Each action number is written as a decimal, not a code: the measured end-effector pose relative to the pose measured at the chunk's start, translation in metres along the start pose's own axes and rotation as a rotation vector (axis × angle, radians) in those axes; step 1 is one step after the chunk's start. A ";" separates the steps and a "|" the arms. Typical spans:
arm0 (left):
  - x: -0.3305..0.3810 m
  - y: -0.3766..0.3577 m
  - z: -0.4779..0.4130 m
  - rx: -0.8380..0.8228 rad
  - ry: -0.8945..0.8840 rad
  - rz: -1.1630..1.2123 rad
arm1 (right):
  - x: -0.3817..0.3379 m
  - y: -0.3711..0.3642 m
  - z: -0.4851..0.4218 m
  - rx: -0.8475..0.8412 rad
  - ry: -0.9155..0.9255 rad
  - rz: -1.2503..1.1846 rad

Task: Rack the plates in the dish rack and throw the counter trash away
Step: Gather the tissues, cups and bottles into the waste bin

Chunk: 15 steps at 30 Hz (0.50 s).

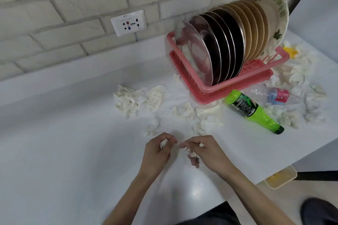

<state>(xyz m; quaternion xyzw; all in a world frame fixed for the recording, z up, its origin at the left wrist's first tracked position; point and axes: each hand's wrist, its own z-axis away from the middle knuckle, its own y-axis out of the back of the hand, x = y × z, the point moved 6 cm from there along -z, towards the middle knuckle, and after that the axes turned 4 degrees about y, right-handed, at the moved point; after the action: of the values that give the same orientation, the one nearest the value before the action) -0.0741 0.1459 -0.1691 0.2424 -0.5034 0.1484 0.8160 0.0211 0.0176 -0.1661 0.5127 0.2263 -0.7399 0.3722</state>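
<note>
Pink rack [236, 86]; black, tan, leaf-patterned plates [230, 42]; green bottle [252, 111].

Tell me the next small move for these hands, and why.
Probably reach the left hand forward to the small crumpled white tissue wad just beyond it and add it to the bundle. Both it and the right hand grip tissue scraps, the round plates stand in the pink plastic dish rack, and tissue litters the white counter.

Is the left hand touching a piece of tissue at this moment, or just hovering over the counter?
Touching. The head view shows the left hand curled round a small tissue wad, with white paper showing between the thumb and the fingers.
</note>
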 end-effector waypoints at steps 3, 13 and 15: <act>0.000 -0.015 0.004 -0.053 -0.002 0.008 | 0.011 0.013 0.013 0.091 -0.073 0.025; 0.020 -0.109 0.016 -0.282 -0.070 -0.122 | 0.039 0.085 0.071 0.350 -0.102 -0.032; 0.027 -0.137 0.020 -0.333 -0.109 -0.171 | 0.044 0.107 0.090 0.418 -0.084 0.036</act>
<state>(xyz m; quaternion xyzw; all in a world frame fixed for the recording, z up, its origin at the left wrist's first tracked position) -0.0099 0.0202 -0.1714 0.1536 -0.5420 -0.0199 0.8260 0.0431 -0.1269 -0.1687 0.5516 0.0430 -0.7846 0.2800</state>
